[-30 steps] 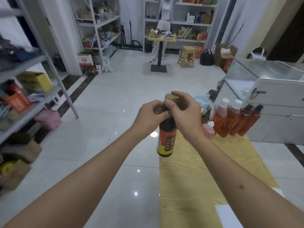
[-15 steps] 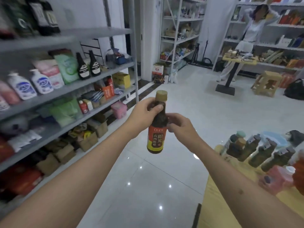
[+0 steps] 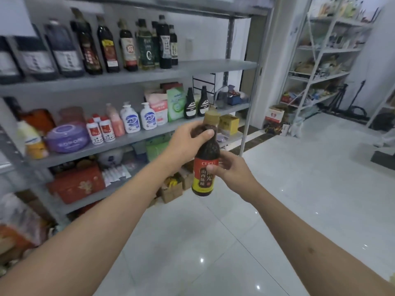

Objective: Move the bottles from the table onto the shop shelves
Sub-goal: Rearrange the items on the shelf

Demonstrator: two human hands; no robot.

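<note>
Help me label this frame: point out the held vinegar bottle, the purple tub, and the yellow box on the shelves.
vinegar bottle (image 3: 205, 176): head view, on its red label.
purple tub (image 3: 67, 138): head view, on its front wall.
yellow box (image 3: 229, 123): head view, on its front face.

The bottle (image 3: 205, 150) was dark, glossy glass with a smooth red-and-yellow paper label. The shelves (image 3: 128, 76) looked like matt grey metal. The floor (image 3: 277, 199) was glossy white tile, mirroring lights.
</note>
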